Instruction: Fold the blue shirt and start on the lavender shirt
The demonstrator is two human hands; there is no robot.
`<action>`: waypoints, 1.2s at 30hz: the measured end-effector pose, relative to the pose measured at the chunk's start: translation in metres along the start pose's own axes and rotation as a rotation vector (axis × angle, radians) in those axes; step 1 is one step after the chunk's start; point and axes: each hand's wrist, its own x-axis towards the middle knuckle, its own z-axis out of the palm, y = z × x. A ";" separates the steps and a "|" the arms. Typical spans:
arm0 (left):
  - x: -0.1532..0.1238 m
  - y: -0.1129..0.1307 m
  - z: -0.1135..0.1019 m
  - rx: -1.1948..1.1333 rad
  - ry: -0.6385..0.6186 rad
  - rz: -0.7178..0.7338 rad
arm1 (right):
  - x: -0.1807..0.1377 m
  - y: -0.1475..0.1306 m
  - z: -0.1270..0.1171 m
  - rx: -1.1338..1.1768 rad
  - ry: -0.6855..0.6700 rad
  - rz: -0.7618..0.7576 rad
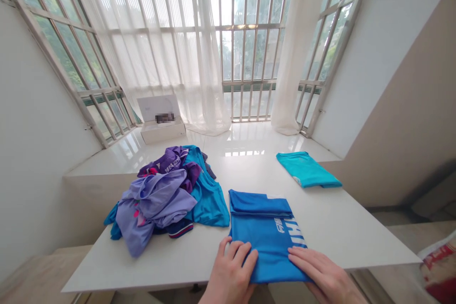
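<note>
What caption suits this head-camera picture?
Left hand and right hand on a folded blue garment, beside a heap of clothes on a white table.

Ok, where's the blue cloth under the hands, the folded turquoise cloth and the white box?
Blue cloth (266,237): head view, flat middle below its folded-over strip.
Turquoise cloth (308,169): head view, middle of its top.
White box (164,133): head view, its front side.

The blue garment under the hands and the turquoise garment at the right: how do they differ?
The blue garment is darker; the turquoise garment is greener. The left hand and right hand touch the blue garment, not the turquoise garment. The blue garment shows large white letters; the turquoise garment, only a small pale patch. Both lie on the white table.
</note>
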 end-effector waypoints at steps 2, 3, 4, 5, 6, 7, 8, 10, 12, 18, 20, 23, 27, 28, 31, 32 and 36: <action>0.001 0.001 -0.010 -0.059 0.001 0.036 | 0.001 -0.001 -0.004 0.088 0.004 0.086; 0.003 0.001 -0.016 -0.095 0.009 0.042 | 0.003 -0.001 -0.005 0.132 0.022 0.151; 0.005 0.000 -0.023 -0.131 0.023 0.034 | 0.005 -0.001 -0.005 0.175 0.044 0.220; 0.008 -0.001 -0.028 -0.161 0.037 0.010 | 0.009 -0.001 -0.004 0.219 0.067 0.283; 0.012 -0.004 -0.033 -0.180 0.047 -0.027 | 0.013 0.000 -0.002 0.258 0.090 0.344; 0.016 -0.007 -0.037 -0.185 0.053 -0.077 | 0.017 0.001 0.000 0.293 0.112 0.406; 0.022 -0.011 -0.041 -0.178 0.053 -0.135 | 0.023 0.002 0.002 0.322 0.130 0.470; 0.035 -0.020 -0.045 -0.144 0.044 -0.248 | 0.034 0.005 0.005 0.361 0.144 0.611; 0.048 -0.028 -0.046 -0.105 0.036 -0.337 | 0.045 0.010 0.007 0.376 0.121 0.737; 0.065 -0.036 -0.037 -0.025 0.043 -0.442 | 0.063 0.024 0.008 0.351 0.010 0.899; 0.063 -0.037 -0.034 -0.037 0.072 -0.437 | 0.066 0.023 0.008 0.307 -0.027 0.922; 0.060 -0.040 -0.032 -0.074 0.117 -0.430 | 0.070 0.018 0.006 0.219 -0.063 0.942; 0.061 -0.046 -0.032 -0.148 0.119 -0.442 | 0.073 0.012 0.006 0.124 -0.074 0.971; 0.061 -0.047 -0.032 -0.163 0.116 -0.448 | 0.073 0.012 0.006 0.116 -0.071 0.977; 0.064 -0.048 -0.034 -0.190 0.116 -0.467 | 0.073 0.015 0.008 0.125 -0.059 0.985; 0.065 -0.048 -0.034 -0.193 0.119 -0.471 | 0.072 0.016 0.008 0.127 -0.054 0.984; 0.066 -0.048 -0.035 -0.182 0.107 -0.485 | 0.070 0.018 0.012 0.078 0.026 0.931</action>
